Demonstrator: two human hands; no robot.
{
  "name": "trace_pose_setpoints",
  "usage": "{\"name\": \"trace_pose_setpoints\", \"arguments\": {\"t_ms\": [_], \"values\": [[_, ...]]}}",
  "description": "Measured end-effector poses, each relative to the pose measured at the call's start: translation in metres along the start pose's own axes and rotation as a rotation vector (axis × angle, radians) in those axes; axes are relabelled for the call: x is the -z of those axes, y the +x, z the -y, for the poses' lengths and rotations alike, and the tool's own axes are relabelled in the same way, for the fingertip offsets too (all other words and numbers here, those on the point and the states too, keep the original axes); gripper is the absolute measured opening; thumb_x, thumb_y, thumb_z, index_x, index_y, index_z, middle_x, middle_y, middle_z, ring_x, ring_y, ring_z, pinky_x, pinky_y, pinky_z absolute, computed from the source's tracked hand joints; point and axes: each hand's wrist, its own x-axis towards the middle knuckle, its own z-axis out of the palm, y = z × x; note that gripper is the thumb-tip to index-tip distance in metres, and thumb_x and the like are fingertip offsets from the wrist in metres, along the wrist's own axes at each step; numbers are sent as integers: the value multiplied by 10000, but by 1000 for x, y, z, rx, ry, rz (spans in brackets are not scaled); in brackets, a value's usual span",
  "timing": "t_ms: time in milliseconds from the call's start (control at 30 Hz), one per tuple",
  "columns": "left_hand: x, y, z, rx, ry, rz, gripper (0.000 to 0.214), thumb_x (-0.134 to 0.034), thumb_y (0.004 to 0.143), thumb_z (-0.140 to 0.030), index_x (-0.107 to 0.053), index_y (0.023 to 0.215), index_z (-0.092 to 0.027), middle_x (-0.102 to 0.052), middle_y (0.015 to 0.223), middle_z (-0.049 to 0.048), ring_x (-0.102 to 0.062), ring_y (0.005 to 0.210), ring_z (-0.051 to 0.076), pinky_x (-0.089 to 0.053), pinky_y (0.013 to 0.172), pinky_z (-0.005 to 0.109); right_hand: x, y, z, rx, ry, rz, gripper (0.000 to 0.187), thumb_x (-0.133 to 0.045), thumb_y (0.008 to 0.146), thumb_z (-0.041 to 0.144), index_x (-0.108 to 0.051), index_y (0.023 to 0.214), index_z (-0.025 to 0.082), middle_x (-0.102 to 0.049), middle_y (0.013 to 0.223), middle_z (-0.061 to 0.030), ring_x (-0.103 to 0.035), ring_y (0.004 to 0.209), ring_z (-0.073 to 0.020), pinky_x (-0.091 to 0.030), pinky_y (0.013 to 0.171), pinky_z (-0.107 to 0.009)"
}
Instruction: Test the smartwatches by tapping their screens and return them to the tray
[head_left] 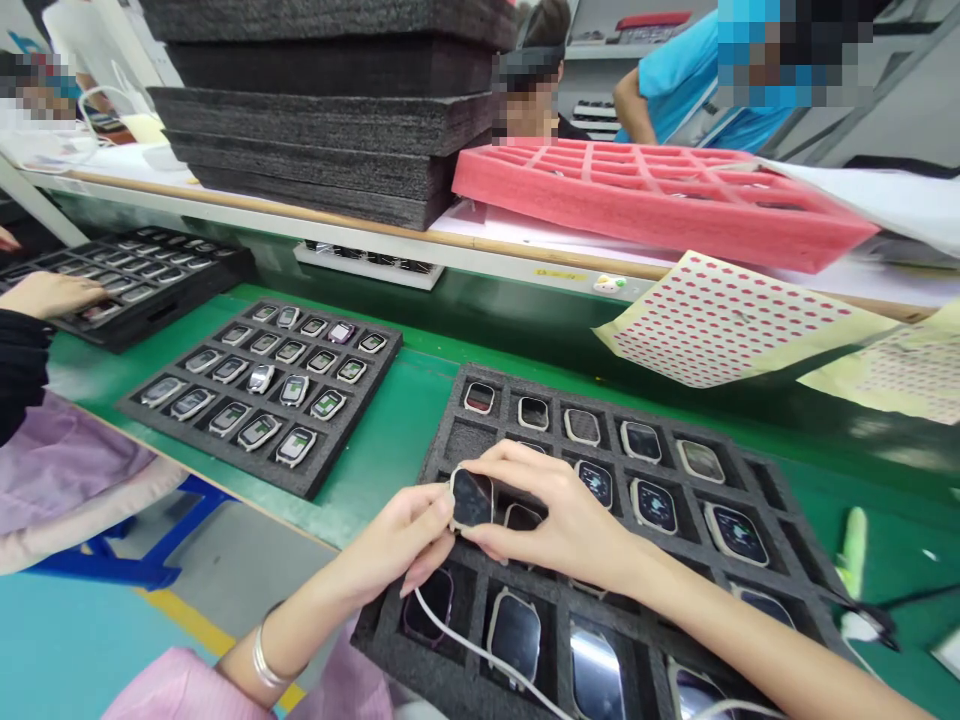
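Between my two hands is a smartwatch (473, 497) with a dark screen and a pale case, tilted toward me. My left hand (416, 530) pinches its left edge, and a white cable (480, 650) runs out from under those fingers; its end is hidden. Thumb and fingers of my right hand (544, 505) close around the top and bottom of the watch. Below lies a dark foam tray (469, 437) with watch cases in its compartments. Some screens there are lit, such as the watch (655, 505) right of my hand; others are dark.
Left of my tray, another foam tray (296, 478) holds several watches. Farther left, another person's hand (56, 295) rests over a third tray (142, 330). Stacked black foam (315, 130) and a pink foam grid (645, 215) sit on the shelf. A sticker sheet (735, 320) hangs below.
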Motion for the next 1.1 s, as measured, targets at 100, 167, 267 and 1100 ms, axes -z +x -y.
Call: {"name": "trace_pose_setpoints", "arguments": {"t_ms": [100,167,267,1100], "values": [[-1,2,0,24,6,-11,446,-372,924,-532,-542,789,-142,-332,374,-108,-172,272,34,-164,282,156,2,-3,-1,-38,32,3,327,-687,827,235,-602,1138,180,-598,928,-37,-591,840,-165,-485,788,-279],[-3,4,1,41,5,-35,392,-426,911,-516,-530,807,-152,-330,372,-119,-178,265,32,-155,283,156,1,-4,-3,-2,-4,58,387,-689,824,218,-575,1191,180,-583,1001,-52,-578,913,-179,-479,826,-288],[-7,6,1,58,19,-123,310,-578,852,-451,-540,907,-148,-361,420,-123,-216,273,29,-149,288,160,-2,-5,-7,55,-120,117,415,-640,865,235,-528,1257,159,-560,1084,-95,-542,1004,-222,-472,870,-349],[-10,-4,10,-110,188,-227,216,-593,862,-330,-631,939,-133,-614,828,39,-541,809,179,-428,735,256,-3,0,-19,233,16,100,496,-706,824,272,-532,1273,155,-572,1172,-141,-496,1097,-251,-419,959,-443]]}}
